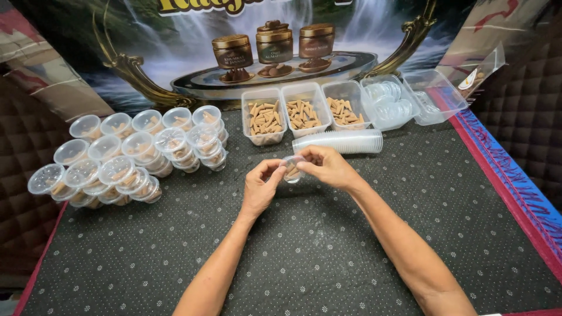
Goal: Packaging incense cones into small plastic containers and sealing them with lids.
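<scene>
Both hands meet over the middle of the dark dotted mat (304, 246). My left hand (260, 187) and my right hand (328, 167) pinch a small clear plastic cup (291, 169) between their fingertips; tan cone-shaped pieces show inside it. Just beyond the hands lies a stack of empty clear cups (339, 141) on its side. Behind that stand three clear tubs of tan cones (264, 117), (302, 112), (344, 109).
Several lidded, filled small cups (132, 155) are stacked at the left of the mat. A tub of clear lids (388, 99) and an empty clear tub (436, 96) sit at the back right. A printed banner with jars hangs behind. A red-blue border (503, 181) edges the right side.
</scene>
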